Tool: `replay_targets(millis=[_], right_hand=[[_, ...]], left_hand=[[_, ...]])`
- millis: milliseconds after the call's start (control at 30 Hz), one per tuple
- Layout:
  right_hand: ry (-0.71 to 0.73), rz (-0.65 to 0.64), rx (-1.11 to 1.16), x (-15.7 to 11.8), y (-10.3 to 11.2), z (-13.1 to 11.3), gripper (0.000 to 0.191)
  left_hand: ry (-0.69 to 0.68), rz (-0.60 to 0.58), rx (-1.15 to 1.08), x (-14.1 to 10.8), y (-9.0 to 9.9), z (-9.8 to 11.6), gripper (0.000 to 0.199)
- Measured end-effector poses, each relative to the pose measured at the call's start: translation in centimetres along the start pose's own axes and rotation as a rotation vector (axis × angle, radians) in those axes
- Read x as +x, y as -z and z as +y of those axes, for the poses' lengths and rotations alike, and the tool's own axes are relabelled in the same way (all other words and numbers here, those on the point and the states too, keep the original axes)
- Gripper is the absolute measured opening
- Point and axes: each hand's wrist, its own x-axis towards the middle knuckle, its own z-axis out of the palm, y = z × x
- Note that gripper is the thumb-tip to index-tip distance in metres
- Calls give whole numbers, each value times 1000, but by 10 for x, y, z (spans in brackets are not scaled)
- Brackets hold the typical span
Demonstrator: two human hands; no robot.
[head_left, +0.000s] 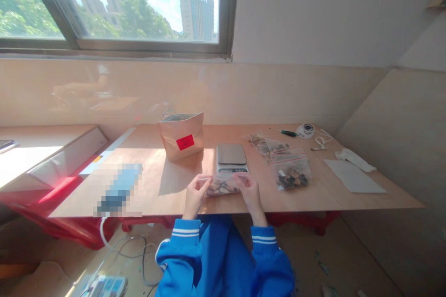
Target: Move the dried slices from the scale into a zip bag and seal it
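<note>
Both hands, left hand and right hand, pinch the top corners of a small clear bag of dark pieces, fingers clamped on its upper edge, apparently to keep the mouth level. It rests at the table's near edge, long axis left to right, mouth facing away. Just behind: a scale. Further left, an upright paper pouch; right, more filled bags.

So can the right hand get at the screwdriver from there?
Probably, with a stretch. The right hand is pinching the small bag; the screwdriver lies far back right, past the zip bags, with nothing covering it.
</note>
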Motion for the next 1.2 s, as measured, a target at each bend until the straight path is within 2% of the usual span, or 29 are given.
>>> replay_targets(millis=[233,333,533,833,967,1033,1200], right_hand=[[93,61,-56,1,0,0,20],[61,35,-13,1,0,0,20],[-61,-103,41,-1,-1,-2,24],[25,-72,2,-2,-6,-11,20],[6,-49,18,-2,-7,-12,21],[-16,-62,25,-3,-7,-13,21],[-77,-207,53,-5,-8,-12,22]], left_hand=[[10,-17,-16,2,2,0,31],[12,6,-39,2,0,1,31],[24,-11,-42,2,-4,-2,33],[12,59,-39,0,-8,2,30],[34,72,-52,1,-9,1,33],[34,53,-42,1,-9,0,33],[-22,-52,29,1,-10,1,28]])
